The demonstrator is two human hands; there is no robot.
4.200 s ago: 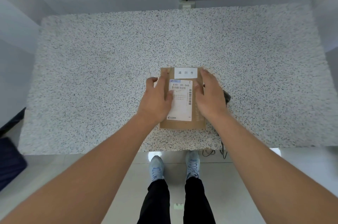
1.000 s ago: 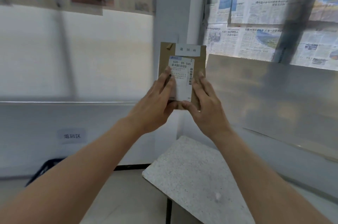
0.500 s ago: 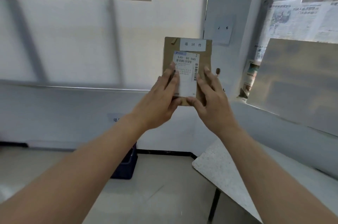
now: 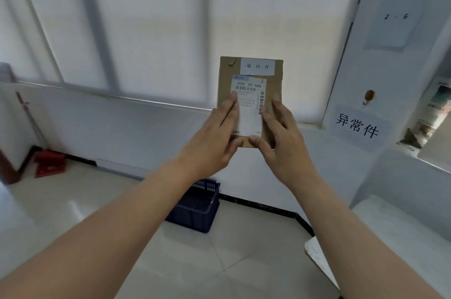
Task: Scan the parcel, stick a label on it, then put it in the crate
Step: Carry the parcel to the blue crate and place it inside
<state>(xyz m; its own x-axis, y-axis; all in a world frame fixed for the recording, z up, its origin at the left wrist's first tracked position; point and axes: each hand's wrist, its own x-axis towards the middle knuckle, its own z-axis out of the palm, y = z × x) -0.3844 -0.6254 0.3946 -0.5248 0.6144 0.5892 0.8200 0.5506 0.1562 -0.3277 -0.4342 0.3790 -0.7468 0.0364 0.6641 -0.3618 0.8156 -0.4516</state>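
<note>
I hold a flat brown cardboard parcel (image 4: 274, 84) upright in front of me at arm's length. It carries a white shipping label with barcodes (image 4: 249, 93) and a small white sticker with printed characters (image 4: 257, 66) near its top edge. My left hand (image 4: 212, 137) grips the parcel's lower left side, fingers over the label. My right hand (image 4: 280, 132) grips the lower right side. A dark blue slatted crate (image 4: 197, 206) stands on the floor by the wall, below my hands and partly hidden behind my left forearm.
A frosted window fills the wall ahead. A white pillar on the right bears a paper sign (image 4: 357, 125). The speckled table's corner (image 4: 317, 257) shows at lower right. A red object (image 4: 48, 163) lies on the floor at far left.
The parcel was lifted off the speckled table and stays in both hands. My view has swung left, away from the table; the blue crate has come more fully into view below my hands.
</note>
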